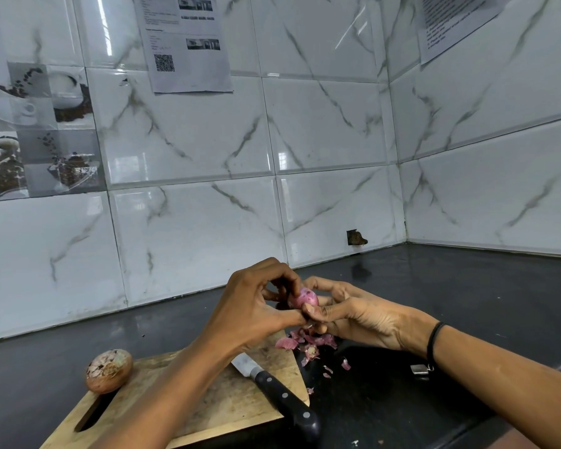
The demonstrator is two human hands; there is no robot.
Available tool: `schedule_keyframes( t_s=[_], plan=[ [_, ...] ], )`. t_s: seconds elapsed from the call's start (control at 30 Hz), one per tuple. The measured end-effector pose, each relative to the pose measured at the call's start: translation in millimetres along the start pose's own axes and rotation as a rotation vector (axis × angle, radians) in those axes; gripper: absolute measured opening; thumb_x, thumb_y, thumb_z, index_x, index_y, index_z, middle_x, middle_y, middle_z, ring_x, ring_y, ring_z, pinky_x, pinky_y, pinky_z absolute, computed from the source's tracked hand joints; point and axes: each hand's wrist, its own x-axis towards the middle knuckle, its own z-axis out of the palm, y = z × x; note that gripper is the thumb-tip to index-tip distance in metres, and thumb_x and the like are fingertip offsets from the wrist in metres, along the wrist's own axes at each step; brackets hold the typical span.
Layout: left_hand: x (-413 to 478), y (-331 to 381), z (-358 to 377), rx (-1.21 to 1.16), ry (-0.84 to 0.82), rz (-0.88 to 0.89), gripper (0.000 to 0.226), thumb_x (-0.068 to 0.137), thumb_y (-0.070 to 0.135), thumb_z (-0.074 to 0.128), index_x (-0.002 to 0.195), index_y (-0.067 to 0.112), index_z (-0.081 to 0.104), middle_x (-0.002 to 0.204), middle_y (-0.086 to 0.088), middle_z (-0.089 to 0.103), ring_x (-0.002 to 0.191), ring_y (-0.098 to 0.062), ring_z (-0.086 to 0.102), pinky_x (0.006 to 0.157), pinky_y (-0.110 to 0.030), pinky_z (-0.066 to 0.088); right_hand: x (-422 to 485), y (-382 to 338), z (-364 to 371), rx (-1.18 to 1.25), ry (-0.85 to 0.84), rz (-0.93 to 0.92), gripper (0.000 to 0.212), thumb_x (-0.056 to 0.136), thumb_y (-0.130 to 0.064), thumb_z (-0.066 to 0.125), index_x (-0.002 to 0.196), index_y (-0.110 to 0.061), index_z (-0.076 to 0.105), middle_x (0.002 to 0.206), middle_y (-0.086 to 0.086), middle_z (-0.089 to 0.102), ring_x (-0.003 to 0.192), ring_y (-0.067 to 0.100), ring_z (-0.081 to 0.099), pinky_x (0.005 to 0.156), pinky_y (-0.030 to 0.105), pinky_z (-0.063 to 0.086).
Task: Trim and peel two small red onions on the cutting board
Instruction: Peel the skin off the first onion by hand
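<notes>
A small red onion (303, 298), its purple flesh partly bared, is held above the far right corner of the wooden cutting board (221, 400). My left hand (256, 306) pinches it from the left and my right hand (347, 314) grips it from the right, thumb on its front. A second onion (109, 371), in dry brown skin, lies on the board's left edge. A black-handled knife (279, 395) lies on the board, its blade partly hidden under my left forearm. Pink peel scraps (308, 343) lie under my hands.
The board sits on a dark countertop (467, 286) in a corner of white marbled tile walls. A small metal object (419, 370) lies on the counter below my right wrist. Papers are taped to the walls.
</notes>
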Motion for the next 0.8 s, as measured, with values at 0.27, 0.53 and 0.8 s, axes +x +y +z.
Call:
schedule_keyframes(
  t_s=[0.27, 0.53, 0.8],
  plan=[
    [0, -3, 1, -0.040, 0.051, -0.064, 0.035, 0.060, 0.023, 0.095, 0.071, 0.026, 0.063, 0.085, 0.010, 0.068, 0.086, -0.011, 0.067, 0.079, -0.032, 0.060, 0, 0, 0, 0.017, 0.000, -0.007, 0.036, 0.091, 0.008, 0.061, 0.123, -0.008, 0.055, 0.092, 0.006, 0.073, 0.084, 0.013, 0.066, 0.071, 0.021, 0.052],
    [2, -8, -2, -0.169, -0.008, -0.137, 0.041, 0.064, 0.026, 0.095, 0.097, 0.031, 0.072, 0.097, 0.011, 0.072, 0.098, -0.008, 0.068, 0.086, -0.031, 0.061, 3, 3, -5, -0.023, 0.045, -0.030, 0.047, 0.090, -0.004, 0.068, 0.135, -0.005, 0.056, 0.107, 0.017, 0.065, 0.088, 0.021, 0.066, 0.072, 0.025, 0.052],
    [2, -9, -9, -0.215, -0.014, -0.192, 0.014, 0.088, 0.019, 0.076, 0.095, 0.032, 0.079, 0.094, 0.013, 0.076, 0.096, -0.005, 0.070, 0.089, -0.043, 0.059, 2, 2, -6, -0.065, 0.036, -0.028, 0.038, 0.097, -0.009, 0.064, 0.134, -0.007, 0.057, 0.131, 0.020, 0.063, 0.089, 0.020, 0.066, 0.073, 0.024, 0.053]
  ],
)
